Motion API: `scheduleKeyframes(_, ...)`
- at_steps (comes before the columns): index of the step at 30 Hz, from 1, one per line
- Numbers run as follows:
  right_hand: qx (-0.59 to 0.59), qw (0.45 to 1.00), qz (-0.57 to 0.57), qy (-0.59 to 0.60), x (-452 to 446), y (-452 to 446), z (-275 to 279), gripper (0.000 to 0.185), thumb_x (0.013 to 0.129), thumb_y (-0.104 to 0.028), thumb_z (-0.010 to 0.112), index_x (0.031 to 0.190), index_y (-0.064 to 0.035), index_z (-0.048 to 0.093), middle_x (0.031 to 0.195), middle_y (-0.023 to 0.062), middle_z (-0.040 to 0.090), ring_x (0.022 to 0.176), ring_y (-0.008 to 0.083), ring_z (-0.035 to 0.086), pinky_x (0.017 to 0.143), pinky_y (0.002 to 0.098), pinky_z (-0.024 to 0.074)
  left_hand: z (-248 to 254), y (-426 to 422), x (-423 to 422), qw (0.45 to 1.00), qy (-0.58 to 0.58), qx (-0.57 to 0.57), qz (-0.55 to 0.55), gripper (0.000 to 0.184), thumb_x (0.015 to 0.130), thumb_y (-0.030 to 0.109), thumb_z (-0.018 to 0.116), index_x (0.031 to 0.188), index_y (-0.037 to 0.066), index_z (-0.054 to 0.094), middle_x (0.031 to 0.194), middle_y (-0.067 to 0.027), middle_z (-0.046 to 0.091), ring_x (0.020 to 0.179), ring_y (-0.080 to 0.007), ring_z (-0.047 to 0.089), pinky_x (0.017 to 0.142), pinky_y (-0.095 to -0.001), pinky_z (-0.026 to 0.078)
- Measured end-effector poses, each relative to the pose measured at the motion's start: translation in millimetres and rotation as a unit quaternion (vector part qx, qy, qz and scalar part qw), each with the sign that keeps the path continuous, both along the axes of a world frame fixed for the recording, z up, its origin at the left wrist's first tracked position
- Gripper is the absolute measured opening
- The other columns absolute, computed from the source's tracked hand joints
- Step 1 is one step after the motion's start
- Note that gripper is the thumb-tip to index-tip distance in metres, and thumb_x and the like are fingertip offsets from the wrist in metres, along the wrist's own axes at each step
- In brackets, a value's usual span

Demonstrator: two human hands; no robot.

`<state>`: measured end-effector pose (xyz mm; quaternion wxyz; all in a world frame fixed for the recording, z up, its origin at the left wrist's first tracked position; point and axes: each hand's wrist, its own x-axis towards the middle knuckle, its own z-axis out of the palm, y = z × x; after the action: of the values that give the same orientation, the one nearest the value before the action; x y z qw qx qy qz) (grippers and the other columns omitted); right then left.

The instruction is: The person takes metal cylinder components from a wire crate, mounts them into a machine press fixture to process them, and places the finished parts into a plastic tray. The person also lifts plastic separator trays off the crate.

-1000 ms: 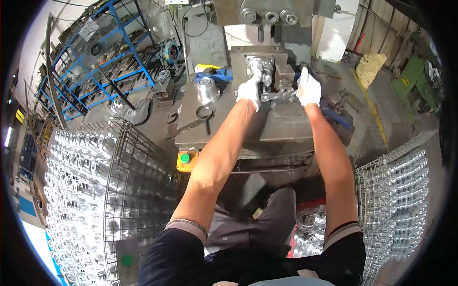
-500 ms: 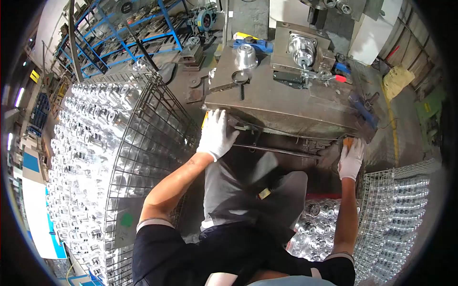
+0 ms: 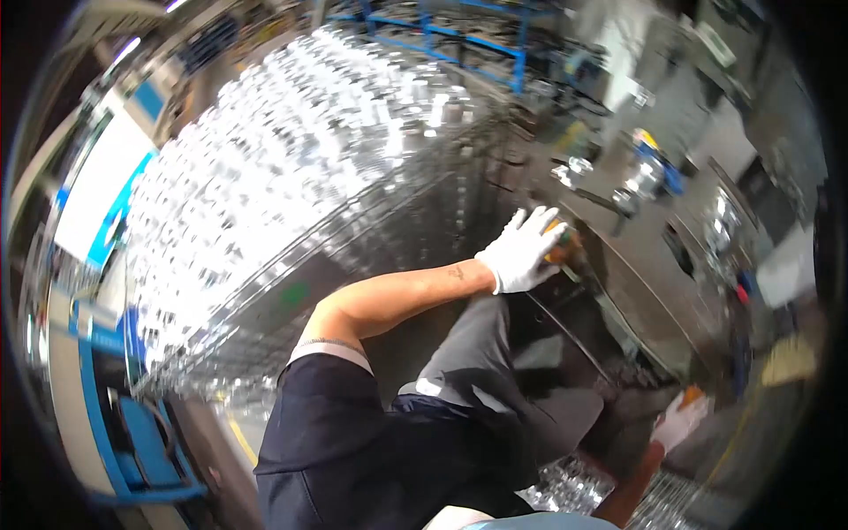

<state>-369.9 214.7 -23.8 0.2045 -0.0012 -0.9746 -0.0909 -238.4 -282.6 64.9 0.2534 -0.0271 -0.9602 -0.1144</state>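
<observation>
My left hand [image 3: 527,252], in a white glove, rests at the near left corner of the metal worktable [image 3: 649,283]. Its fingers are spread over a yellow-orange fitting [image 3: 558,243] on the table's edge. My right hand [image 3: 680,420], also gloved and blurred, lies at the other end of that edge, its fingers stretched against an orange fitting [image 3: 692,395]. A shiny metal part [image 3: 638,183] stands on the table, and another metal part [image 3: 723,221] sits in the machine's fixture. Both look smeared by motion.
A large wire cage [image 3: 353,234] full of shiny metal parts [image 3: 291,150] stands to my left. More metal parts [image 3: 565,486] lie low at my right side. Blue shelving [image 3: 477,44] is behind the cage, and a blue-framed cart [image 3: 146,442] is at the lower left.
My view has swung to the left, so the cage fills more of it and the worktable sits further right. Both hands stay at the same two fittings.
</observation>
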Motion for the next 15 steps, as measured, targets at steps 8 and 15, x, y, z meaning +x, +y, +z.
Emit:
scheduleKeyframes(8,-0.012,0.998,0.05,0.026,-36,-42,21,0.054,0.096,-0.036,0.041,0.138,-0.0023,0.034,0.139,0.0205,0.037,0.126,0.0351,0.038,0.102,0.0421,0.0345,126,-199,149,0.931,0.158,-0.074,0.322,0.04,0.072,0.007,0.065,0.111,0.002,0.059,0.109,-0.0188,0.061,0.098,-0.0332,0.058,0.085,-0.0398,0.048)
scheduleKeyframes(15,0.092,0.927,0.319,0.173,-105,-47,64,0.054,0.081,-0.013,0.054,0.133,-0.0044,0.042,0.142,0.02,0.033,0.13,0.038,0.033,0.107,0.0424,0.0285,10,-581,379,0.735,-0.199,-0.137,0.634,0.048,0.087,0.034,0.05,0.127,0.007,0.046,0.12,-0.0177,0.053,0.112,-0.0323,0.049,0.096,-0.0402,0.036)
